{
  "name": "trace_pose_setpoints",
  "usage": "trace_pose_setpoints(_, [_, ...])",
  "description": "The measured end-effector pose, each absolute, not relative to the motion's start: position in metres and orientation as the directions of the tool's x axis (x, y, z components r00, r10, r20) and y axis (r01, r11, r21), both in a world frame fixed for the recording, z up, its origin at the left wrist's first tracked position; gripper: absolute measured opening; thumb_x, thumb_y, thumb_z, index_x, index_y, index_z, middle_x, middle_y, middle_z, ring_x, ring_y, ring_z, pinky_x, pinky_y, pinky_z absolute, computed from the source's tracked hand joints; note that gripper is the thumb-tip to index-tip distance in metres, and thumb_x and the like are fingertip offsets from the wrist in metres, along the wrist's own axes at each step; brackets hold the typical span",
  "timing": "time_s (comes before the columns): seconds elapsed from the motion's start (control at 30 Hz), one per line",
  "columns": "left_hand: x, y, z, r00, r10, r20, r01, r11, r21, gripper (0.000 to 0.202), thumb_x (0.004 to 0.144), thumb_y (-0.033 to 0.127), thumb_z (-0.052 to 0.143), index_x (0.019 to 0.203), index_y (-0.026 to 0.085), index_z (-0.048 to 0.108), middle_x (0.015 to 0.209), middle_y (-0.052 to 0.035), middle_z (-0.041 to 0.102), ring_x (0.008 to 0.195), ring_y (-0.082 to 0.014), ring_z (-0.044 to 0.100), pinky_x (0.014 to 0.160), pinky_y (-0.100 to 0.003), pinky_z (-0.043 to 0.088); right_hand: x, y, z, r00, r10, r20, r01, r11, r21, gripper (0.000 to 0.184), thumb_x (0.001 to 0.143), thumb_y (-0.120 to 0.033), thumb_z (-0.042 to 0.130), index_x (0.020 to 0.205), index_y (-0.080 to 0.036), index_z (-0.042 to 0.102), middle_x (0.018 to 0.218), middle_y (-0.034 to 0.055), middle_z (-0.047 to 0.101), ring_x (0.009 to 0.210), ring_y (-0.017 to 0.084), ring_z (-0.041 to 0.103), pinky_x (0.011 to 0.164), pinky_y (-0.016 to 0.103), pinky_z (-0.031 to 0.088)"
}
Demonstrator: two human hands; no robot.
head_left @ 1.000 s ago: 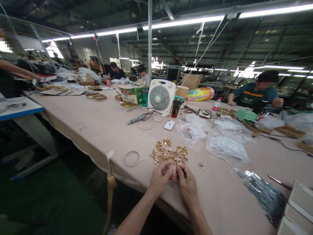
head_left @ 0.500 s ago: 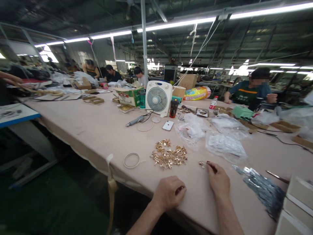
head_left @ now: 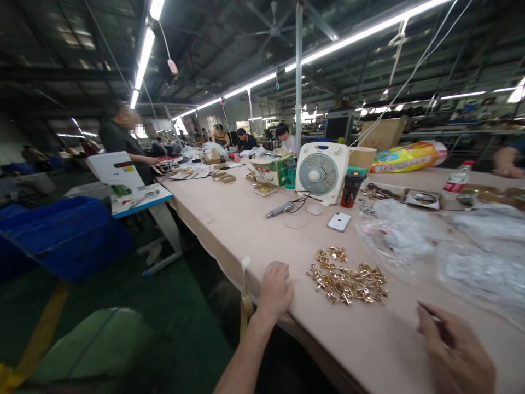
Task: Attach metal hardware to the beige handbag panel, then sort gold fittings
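My left hand [head_left: 275,290] lies over a roll of tape [head_left: 279,265] near the table's front edge. Its fingers curl down on the ring and hide most of it. To the right of that hand is a loose heap of small gold-coloured metal fittings [head_left: 348,282]. My right hand [head_left: 455,347] is over the table at lower right, thumb and forefinger drawn together at the tips. Whatever sits between those fingertips is too small and blurred to make out.
Behind the heap are a phone [head_left: 339,221], a corded grey tool [head_left: 280,209], a white fan [head_left: 322,174] and a dark tumbler [head_left: 351,189]. Clear plastic bags [head_left: 404,230] spread at right. A strap [head_left: 245,303] hangs off the front edge. Co-workers sit or stand farther back.
The view has swung left. My left hand has moved left onto the roll of tape. My right hand has shifted from where the small loose fittings lay, and these no longer show on the table.
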State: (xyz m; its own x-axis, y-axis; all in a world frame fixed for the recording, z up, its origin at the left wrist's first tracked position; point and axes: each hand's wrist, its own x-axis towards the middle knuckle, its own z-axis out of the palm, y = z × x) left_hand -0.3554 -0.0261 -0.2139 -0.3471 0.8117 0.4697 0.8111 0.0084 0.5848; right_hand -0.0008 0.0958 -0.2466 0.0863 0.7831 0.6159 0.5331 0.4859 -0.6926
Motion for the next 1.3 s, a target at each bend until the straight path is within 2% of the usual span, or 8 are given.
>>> trace_pose_setpoints(0.1, [-0.371, -0.03, -0.222, -0.276, 0.854, 0.44, 0.816, -0.033, 0.577, 0.039, 0.081, 0.003, 0.057, 0.115, 0.019, 0.066, 0.109, -0.01, 0.07, 0.106, -0.0276, 0.062, 0.099, -0.049, 0.051, -0.04, 0.084, -0.24, -0.122, 0.746, 0.655, 0.433, 0.634, -0.641, 0.032, 0.091, -0.052, 0.063, 0.105, -0.026, 0.075, 0.101, 0.0089, 0.075, 0.084, 0.026, 0.07, 0.083, 0.041, 0.056])
trace_pose_setpoints(0.2, [-0.361, -0.038, -0.226, -0.238, 0.87, 0.432, 0.809, -0.068, 0.583, 0.036, 0.087, 0.005, 0.056, 0.119, 0.019, 0.066, 0.111, -0.0105, 0.071, 0.106, -0.0271, 0.064, 0.098, -0.047, 0.052, -0.077, 0.071, -0.242, -0.303, 0.676, 0.671, 0.29, 0.736, -0.611, 0.022, 0.095, -0.042, 0.063, 0.105, -0.027, 0.076, 0.106, 0.0081, 0.075, 0.098, 0.027, 0.071, 0.09, 0.041, 0.057])
trace_pose_setpoints(0.4, [-0.325, -0.057, -0.225, -0.156, 0.879, 0.451, 0.774, -0.175, 0.609, 0.03, 0.099, 0.014, 0.053, 0.126, 0.022, 0.064, 0.117, -0.0105, 0.07, 0.111, -0.0273, 0.063, 0.101, -0.045, 0.051, -0.141, 0.045, -0.237, -0.504, 0.692, 0.516, 0.16, 0.662, -0.732, 0.033, 0.094, -0.037, 0.067, 0.124, -0.025, 0.071, 0.115, 0.0103, 0.071, 0.082, 0.021, 0.068, 0.073, 0.034, 0.06])
trace_pose_setpoints(0.5, [-0.319, -0.059, -0.224, -0.132, 0.882, 0.453, 0.769, -0.198, 0.608, 0.029, 0.1, 0.013, 0.052, 0.125, 0.023, 0.064, 0.117, -0.0102, 0.069, 0.112, -0.0271, 0.062, 0.101, -0.044, 0.05, -0.153, 0.044, -0.234, -0.558, 0.701, 0.445, 0.186, 0.628, -0.756, 0.038, 0.088, -0.038, 0.074, 0.124, -0.024, 0.07, 0.11, 0.0078, 0.073, 0.081, 0.02, 0.068, 0.076, 0.035, 0.059])
trace_pose_setpoints(0.73, [-0.319, -0.057, -0.225, -0.124, 0.883, 0.453, 0.784, -0.193, 0.589, 0.027, 0.099, 0.013, 0.052, 0.121, 0.022, 0.066, 0.111, -0.0101, 0.069, 0.107, -0.0268, 0.062, 0.099, -0.044, 0.051, -0.15, 0.048, -0.24, -0.605, 0.675, 0.422, 0.252, 0.666, -0.703, 0.017, 0.096, -0.032, 0.063, 0.103, -0.026, 0.077, 0.1, 0.0061, 0.078, 0.091, 0.025, 0.072, 0.086, 0.039, 0.057])
trace_pose_setpoints(1.0, [-0.324, -0.05, -0.215, 0.017, 0.891, 0.454, 0.827, -0.268, 0.495, 0.046, 0.087, 0.002, 0.055, 0.127, 0.023, 0.065, 0.126, -0.009, 0.068, 0.117, -0.0265, 0.061, 0.104, -0.042, 0.048, -0.147, 0.044, -0.243, -0.618, 0.636, 0.461, 0.233, 0.709, -0.666, 0.017, 0.098, -0.028, 0.061, 0.102, -0.028, 0.078, 0.098, 0.004, 0.078, 0.09, 0.023, 0.073, 0.084, 0.036, 0.057])
trace_pose_setpoints(1.17, [-0.327, -0.043, -0.209, 0.106, 0.913, 0.395, 0.888, -0.266, 0.376, 0.032, 0.09, 0.006, 0.058, 0.115, 0.022, 0.07, 0.112, -0.0076, 0.073, 0.102, -0.0261, 0.062, 0.092, -0.04, 0.049, -0.146, 0.043, -0.249, -0.602, 0.629, 0.491, 0.234, 0.727, -0.645, 0.019, 0.1, -0.032, 0.06, 0.108, -0.031, 0.078, 0.101, 0.0028, 0.078, 0.091, 0.022, 0.073, 0.087, 0.035, 0.057])
trace_pose_setpoints(1.3, [-0.328, -0.04, -0.211, 0.139, 0.906, 0.4, 0.898, -0.285, 0.335, 0.02, 0.099, 0.014, 0.055, 0.108, 0.022, 0.071, 0.103, -0.007, 0.073, 0.096, -0.0233, 0.062, 0.085, -0.036, 0.048, -0.145, 0.044, -0.248, -0.563, 0.669, 0.485, 0.246, 0.696, -0.674, 0.017, 0.099, -0.033, 0.062, 0.104, -0.03, 0.077, 0.102, 0.002, 0.078, 0.092, 0.022, 0.073, 0.088, 0.033, 0.056])
